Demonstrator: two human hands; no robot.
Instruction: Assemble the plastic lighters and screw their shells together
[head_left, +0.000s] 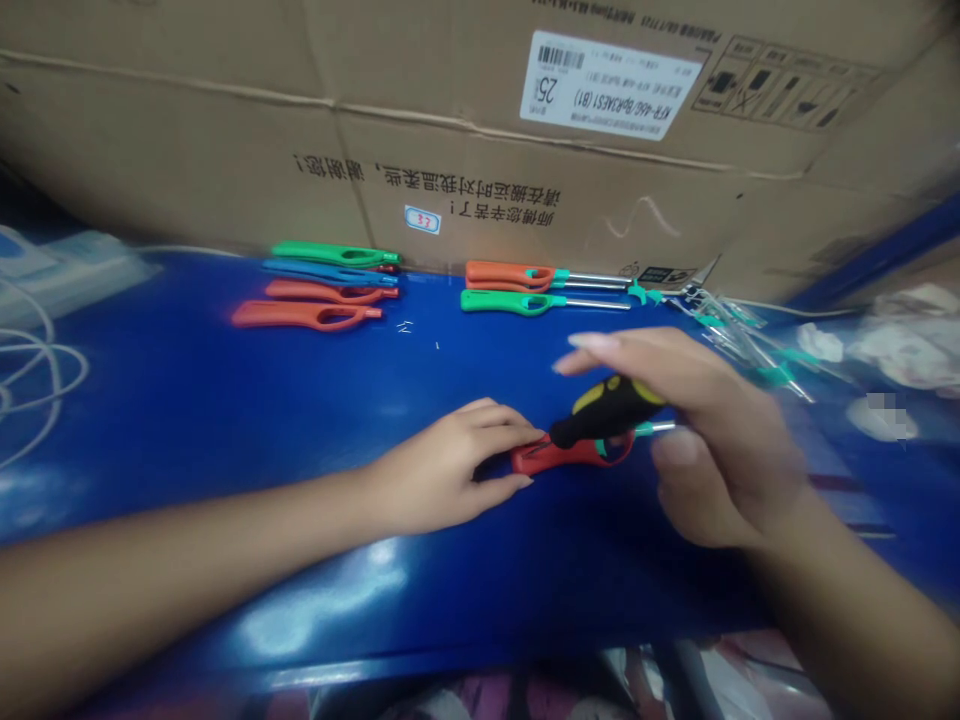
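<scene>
A red long-nosed lighter (570,455) lies on the blue tabletop, its metal nozzle toward the right. My left hand (450,460) grips its left end between thumb and fingers. Slanting down over the lighter is a screwdriver with a black and yellow handle (607,408), its tip at the lighter's body near my left fingertips. My right hand (712,430) is closed around the back of this handle, slightly blurred, with a forefinger stretched out past it. The palm hides the handle's end.
Several green, blue and red lighter bodies (311,316) lie at the back left, beside tiny screws (405,326). Orange and green lighters (502,300) with nozzles lie back centre. Loose nozzles (757,345) are heaped right. A cardboard box (442,120) stands behind; white cable (49,370) coils left.
</scene>
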